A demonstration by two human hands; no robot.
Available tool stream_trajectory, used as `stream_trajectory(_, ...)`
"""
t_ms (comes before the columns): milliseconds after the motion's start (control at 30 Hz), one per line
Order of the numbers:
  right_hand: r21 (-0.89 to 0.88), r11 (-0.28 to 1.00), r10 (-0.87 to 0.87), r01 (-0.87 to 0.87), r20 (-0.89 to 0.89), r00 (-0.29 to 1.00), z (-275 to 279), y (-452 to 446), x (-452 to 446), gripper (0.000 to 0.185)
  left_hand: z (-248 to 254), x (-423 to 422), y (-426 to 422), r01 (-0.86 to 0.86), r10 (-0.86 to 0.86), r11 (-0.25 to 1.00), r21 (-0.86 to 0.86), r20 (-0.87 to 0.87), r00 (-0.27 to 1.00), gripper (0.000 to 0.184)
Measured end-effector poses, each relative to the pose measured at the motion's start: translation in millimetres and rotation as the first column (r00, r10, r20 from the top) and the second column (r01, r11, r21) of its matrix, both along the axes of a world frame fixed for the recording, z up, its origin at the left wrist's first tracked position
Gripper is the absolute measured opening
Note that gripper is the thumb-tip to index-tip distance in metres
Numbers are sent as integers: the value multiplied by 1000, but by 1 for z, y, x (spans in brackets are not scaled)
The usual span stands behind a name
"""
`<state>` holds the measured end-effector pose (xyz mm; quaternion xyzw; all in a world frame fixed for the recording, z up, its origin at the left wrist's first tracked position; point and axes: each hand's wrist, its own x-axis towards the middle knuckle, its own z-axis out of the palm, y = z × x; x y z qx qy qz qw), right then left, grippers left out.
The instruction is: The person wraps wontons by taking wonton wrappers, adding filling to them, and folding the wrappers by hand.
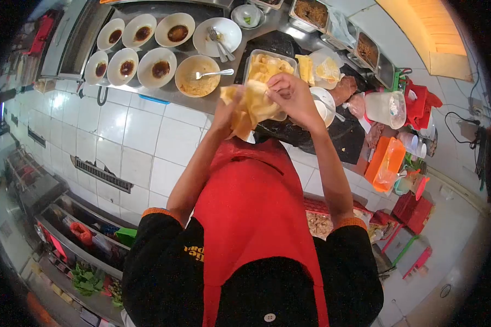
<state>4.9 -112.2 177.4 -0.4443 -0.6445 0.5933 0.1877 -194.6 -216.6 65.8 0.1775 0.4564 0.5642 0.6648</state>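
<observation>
Thin, floppy yellow dough wrappers [255,111] are held up between my hands, over the near edge of the counter. My left hand [223,115] is closed around their left side, its fingers slightly blurred. With thumb and fingertips, my right hand [293,98] pinches the upper right edge. Just beyond, a clear plastic tub [293,61] holds folded pale-yellow pieces, partly hidden by the hands. Right of it lie a yellow stack [305,70] and a clear bag with yellow contents [328,71]. A bowl of pale mixture [188,87] with a fork [215,73] stands to the left.
Several white bowls [160,69] with dark sauce stand in two rows at left. A bowl with cutlery [232,34] sits near them. Metal trays of brown food [311,12] line the back. At right are a small white bowl [321,110], a white tub [384,109] and an orange basket [384,163].
</observation>
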Motion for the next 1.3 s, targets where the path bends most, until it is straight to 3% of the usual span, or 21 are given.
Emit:
stream_trajectory(33, 44, 998, -53, 52, 19, 998, -10, 5, 3, 23, -4, -11, -5, 14, -6, 998, -55, 140, 990, 46)
stream_trajectory(67, 42, 998, -47, 46, 15, 999, -21, 13, 8, 23, -8, -21, -10, 8, 0, 998, -56, 137, 991, 46)
stream_trajectory(133, 431, 901, -89, -50, 295, 951, -42, 28, 22, 25, -19, -44, -24, -113, 95, 994, -6, 586, 805, 52)
stream_trajectory(167, 427, 904, -93, -39, 286, 954, -53, 32, 28, 26, -32, -57, -34, -165, 148, 986, -36, 656, 740, 54)
stream_trajectory(267, 280, 960, -49, -14, 215, 975, -47, 30, 22, 25, 0, -72, -44, -265, 145, 961, 80, 672, 726, 56)
stream_trajectory(300, 280, 960, -45, -17, 214, 976, -53, 30, 18, 25, 8, -74, -42, -312, 210, 950, 15, 710, 672, 58)
stream_trajectory(367, 90, 991, 97, -99, 31, 995, -80, 30, 8, 25, 15, -72, -36, -322, 216, 946, 30, 680, 700, 58)
stream_trajectory(400, 93, 991, 99, -101, 30, 995, -95, 28, 3, 25, 17, -69, -33, -327, 222, 944, 42, 651, 726, 58)
stream_trajectory(500, 332, 942, -52, -37, 254, 966, -126, 17, -14, 25, 19, -63, -25, -200, 82, 976, 82, 714, 695, 59)
stream_trajectory(533, 336, 941, -50, -39, 252, 966, -126, 10, -18, 25, 20, -58, -22, -203, 82, 975, 87, 713, 697, 59)
stream_trajectory(600, 603, 792, -252, 94, 183, 950, -123, -2, -24, 24, 21, -46, -17, -221, 119, 972, 76, 651, 750, 60)
stream_trajectory(633, 602, 793, -250, 93, 181, 951, -119, -4, -24, 24, 20, -42, -15, -202, 84, 974, 104, 662, 744, 61)
stream_trajectory(700, 789, 606, -291, 98, 106, 951, -106, -8, -23, 25, 18, -31, -11, -177, 64, 978, 107, 658, 750, 62)
stream_trajectory(733, 785, 611, -289, 100, 105, 951, -95, -15, -25, 25, 16, -25, -9, -150, 41, 982, 111, 656, 754, 63)
stream_trajectory(800, 566, 797, -243, 212, -22, 970, -67, -30, -26, 24, 18, -13, -6, -122, 11, 985, 119, 668, 744, 62)
stream_trajectory(867, 579, 796, -193, 175, -32, 981, -43, -40, -24, 22, 30, -2, 0, -19, -81, 987, 158, 601, 795, 61)
stream_trajectory(933, 565, 810, -184, 161, -16, 983, -37, -47, -16, 21, 30, 13, 9, 24, -139, 983, 184, 645, 751, 58)
stream_trajectory(1067, 563, 771, -376, 297, 27, 926, -37, -59, -2, 25, 24, 36, 19, 9, -104, 987, 157, 606, 789, 58)
stream_trajectory(1233, 646, 693, -398, 321, -30, 917, -37, -66, 14, 28, 17, 51, 23, 6, -58, 997, 79, 674, 737, 59)
stream_trajectory(1300, 668, 671, -383, 322, -61, 922, -32, -62, 19, 30, 18, 47, 18, 220, -147, 975, -20, 683, 715, 58)
